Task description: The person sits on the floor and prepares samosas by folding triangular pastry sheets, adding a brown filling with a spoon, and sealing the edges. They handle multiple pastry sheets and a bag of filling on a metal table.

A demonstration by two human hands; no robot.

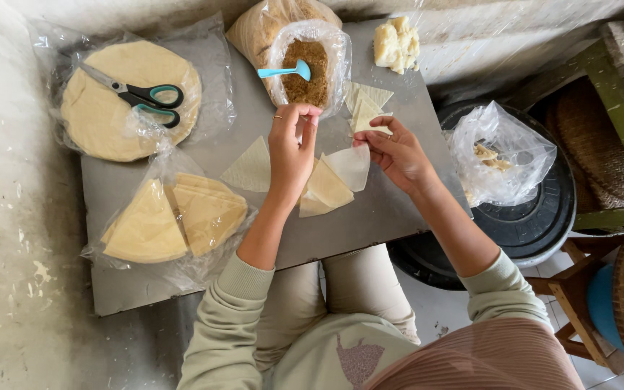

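- Your left hand [292,148] sits at the centre of the frame, fingers pinched narrow on the upper edge of a thin, pale pastry sheet [341,173].
- Your right hand [396,152], just right of it, grips the same sheet between thumb and fingertips, so the sheet hangs between both hands above the grey desk [370,217].
- Under the sheet, triangular wrappers [323,191] lie on the desk; another triangle [250,167] lies just left of your left wrist.
- At lower left, a plastic bag holds wedge-cut wrappers [175,217].
- At upper left, scissors [142,94] rest on a bagged round stack of wrappers [102,115].
- At top centre, a blue spoon [287,71] rests on a bag of brown filling [306,79], with a pale lump of dough [396,45] to its right.
- At right, off the desk, a clear bag [503,155] sits on a black tub [536,217].
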